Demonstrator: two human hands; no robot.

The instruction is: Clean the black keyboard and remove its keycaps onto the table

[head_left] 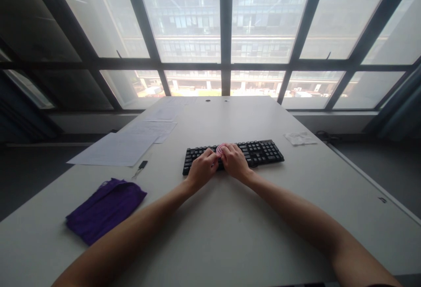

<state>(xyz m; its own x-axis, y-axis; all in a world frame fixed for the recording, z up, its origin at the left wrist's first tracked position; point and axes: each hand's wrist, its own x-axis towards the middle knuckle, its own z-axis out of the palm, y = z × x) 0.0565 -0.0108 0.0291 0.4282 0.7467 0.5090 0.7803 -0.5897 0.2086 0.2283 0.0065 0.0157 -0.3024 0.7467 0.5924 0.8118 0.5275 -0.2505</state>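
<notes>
A black keyboard (263, 152) lies slightly askew on the white table. Over its left half, my left hand (203, 167) and my right hand (235, 160) meet with bent fingers. Between the fingertips is a small round pink thing (220, 148) with curved, ring-like lines, perhaps a coil; its exact kind is unclear. My right fingers close on its right side, while the left fingers pinch at its lower left edge. Both hands partly cover it and some of the keys.
A purple cloth pouch (107, 208) lies left of my left forearm, with a small black tag (143, 164) on a cord beyond it. Paper sheets (115, 148) spread along the left edge. A crumpled clear wrapper (300, 138) lies at right. Tall windows (184, 15) stand behind the table.
</notes>
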